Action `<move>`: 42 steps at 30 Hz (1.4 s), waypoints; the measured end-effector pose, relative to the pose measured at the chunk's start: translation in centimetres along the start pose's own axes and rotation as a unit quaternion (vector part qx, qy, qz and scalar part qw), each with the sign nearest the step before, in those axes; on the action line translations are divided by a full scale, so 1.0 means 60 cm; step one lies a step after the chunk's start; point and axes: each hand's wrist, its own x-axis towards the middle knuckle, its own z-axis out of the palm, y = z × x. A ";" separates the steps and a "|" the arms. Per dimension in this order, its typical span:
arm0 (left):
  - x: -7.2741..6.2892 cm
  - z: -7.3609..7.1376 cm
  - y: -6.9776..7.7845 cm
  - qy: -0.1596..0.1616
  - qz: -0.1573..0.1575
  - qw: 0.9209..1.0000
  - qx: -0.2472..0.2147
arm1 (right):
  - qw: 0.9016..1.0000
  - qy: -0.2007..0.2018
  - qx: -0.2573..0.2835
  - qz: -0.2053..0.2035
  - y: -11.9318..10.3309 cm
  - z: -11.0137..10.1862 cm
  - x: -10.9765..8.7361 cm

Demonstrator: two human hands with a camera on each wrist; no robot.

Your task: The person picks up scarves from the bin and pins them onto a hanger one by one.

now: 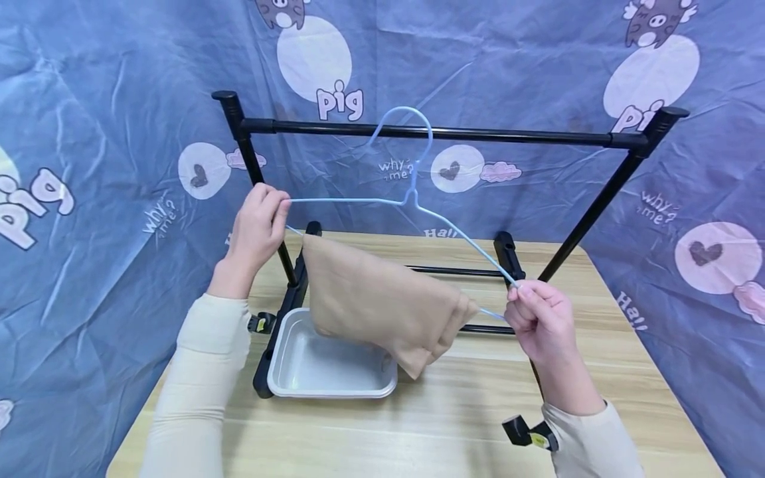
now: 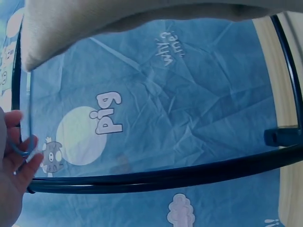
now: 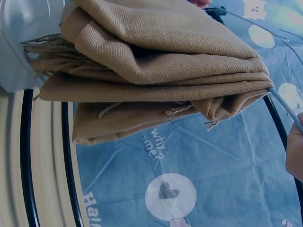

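A light blue clothes hanger (image 1: pixel 346 200) is held up by both hands, its hook overlapping the rack's top bar in the head view. Over its lower bar hangs a folded tan scarf (image 1: pixel 376 292); fringe shows along its edges in the right wrist view. My left hand (image 1: pixel 257 222) grips the hanger's left end, and the left wrist view shows thumb and fingers (image 2: pixel 29 171) around the bent blue end. At the lower right, my right hand (image 1: pixel 540 315) pinches the opposite corner. The hanger tilts down toward the right.
A black clothes rack (image 1: pixel 508 135) stands on the wooden table (image 1: pixel 442 425), its bar behind the hanger. Below the scarf sits a white plastic basin (image 1: pixel 335 362), partly covered by it in the head view. Blue printed cloth (image 1: pixel 119 219) encloses the back and sides.
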 end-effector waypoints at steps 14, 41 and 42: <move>-0.014 0.023 0.020 0.122 0.009 0.990 -0.068 | 0.995 0.042 -0.087 -0.013 0.013 -0.138 -0.035; -0.038 0.024 0.053 0.236 -0.015 0.969 -0.067 | 0.815 0.155 -0.551 -0.088 -0.013 -0.026 0.022; -0.038 0.024 0.054 0.241 -0.012 0.968 -0.067 | 0.803 0.161 -0.567 -0.092 -0.014 -0.025 0.022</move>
